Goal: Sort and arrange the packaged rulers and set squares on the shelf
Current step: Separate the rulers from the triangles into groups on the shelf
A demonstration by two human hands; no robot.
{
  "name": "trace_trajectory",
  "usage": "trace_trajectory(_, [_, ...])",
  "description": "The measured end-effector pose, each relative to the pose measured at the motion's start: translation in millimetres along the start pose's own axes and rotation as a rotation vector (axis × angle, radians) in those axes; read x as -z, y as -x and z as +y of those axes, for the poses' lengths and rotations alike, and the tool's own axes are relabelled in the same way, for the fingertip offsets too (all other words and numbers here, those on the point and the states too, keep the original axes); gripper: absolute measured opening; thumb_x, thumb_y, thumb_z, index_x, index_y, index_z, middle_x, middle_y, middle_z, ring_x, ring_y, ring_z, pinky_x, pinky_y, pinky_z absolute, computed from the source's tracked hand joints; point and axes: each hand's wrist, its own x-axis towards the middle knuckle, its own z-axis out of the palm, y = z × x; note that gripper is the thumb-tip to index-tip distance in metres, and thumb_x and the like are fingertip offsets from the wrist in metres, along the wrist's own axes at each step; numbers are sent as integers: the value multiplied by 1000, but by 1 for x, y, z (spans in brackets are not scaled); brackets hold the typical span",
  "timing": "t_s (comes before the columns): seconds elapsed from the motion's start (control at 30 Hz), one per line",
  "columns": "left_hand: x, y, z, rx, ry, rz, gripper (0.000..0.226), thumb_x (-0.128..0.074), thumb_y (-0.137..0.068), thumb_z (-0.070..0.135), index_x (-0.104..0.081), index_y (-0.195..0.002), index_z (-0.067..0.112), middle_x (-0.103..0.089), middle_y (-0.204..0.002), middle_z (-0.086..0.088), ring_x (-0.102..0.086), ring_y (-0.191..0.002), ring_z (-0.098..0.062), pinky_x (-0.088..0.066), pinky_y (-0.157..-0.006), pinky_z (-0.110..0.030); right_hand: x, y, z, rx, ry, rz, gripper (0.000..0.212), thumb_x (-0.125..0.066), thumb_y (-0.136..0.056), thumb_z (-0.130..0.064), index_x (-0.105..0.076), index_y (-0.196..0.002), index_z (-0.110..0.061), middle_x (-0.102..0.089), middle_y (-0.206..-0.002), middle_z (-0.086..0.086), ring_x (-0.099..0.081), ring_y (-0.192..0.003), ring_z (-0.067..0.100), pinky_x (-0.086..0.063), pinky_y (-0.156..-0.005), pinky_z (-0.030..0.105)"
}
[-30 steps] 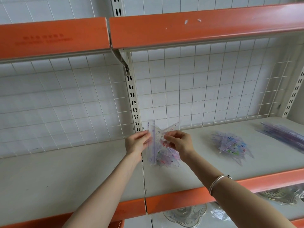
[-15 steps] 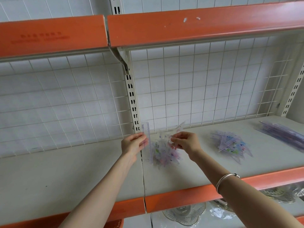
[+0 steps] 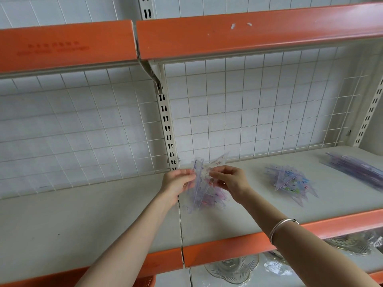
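Right of the upright (image 3: 165,121): my left hand (image 3: 176,183) pinches a packaged ruler (image 3: 198,179), my right hand (image 3: 230,182) a set square (image 3: 219,161).
Farther right: set-square heap (image 3: 290,181), ruler stack (image 3: 356,168), seemingly sorted.
Undone, I judge: mixed pile (image 3: 213,198) below.

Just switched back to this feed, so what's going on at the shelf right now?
A person holds a bundle of clear packaged rulers and set squares upright over the shelf, the left hand gripping one side and the right hand pinching the other. Farther right on the shelf lie a pile of set squares and, at the far end, a stack of packaged rulers. Sorting looks unfinished.
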Motion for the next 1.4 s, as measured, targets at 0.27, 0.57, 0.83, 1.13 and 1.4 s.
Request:
trace_trajectory(0.27, [19,-5,8,5,157,184,14,-67,-81,-9,-66,-85,5,-69,-89,-10,-64,-74,-17,-55,-54,-17,14,-6,0,21,81,120,9,-64,-80,12,-68,-83,5,-66,-61,10,-68,-57,22,-54,-57,25])
trace_trajectory(0.57, [17,-4,8,13,173,183,14,-66,-81,-9,-66,-84,5,-70,-90,-12,-65,-74,-18,-54,-52,-18,6,-9,8,203,630,196,13,-75,-78,-9,-72,-90,-10,-67,-71,0,-60,-58,10,-49,-61,12])
trace_trajectory(0.83, [7,-4,10,22,203,158,14,-65,-82,-10,-66,-84,4,-69,-88,-12,-64,-74,-19,-56,-53,-19,17,-9,0,285,682,373,31,-47,-89,6,-71,-104,-9,-68,-101,5,-57,-67,8,-47,-63,18])
trace_trajectory(1.13, [-27,-11,12,73,262,90,14,-66,-80,-10,-65,-87,2,-69,-87,-13,-65,-71,-18,-57,-55,-20,23,6,-24,169,-48,242,60,-48,-85,19,-44,-125,-26,-68,-96,17,-64,-79,23,-54,-75,38])
trace_trajectory(1.4, [-87,-10,2,126,274,-44,14,-65,-82,-9,-65,-92,0,-70,-90,-14,-66,-76,-18,-59,-61,-22,69,17,-28,-9,-108,124,69,-51,-83,18,-38,-134,-26,-69,-102,13,-64,-74,20,-49,-66,29])
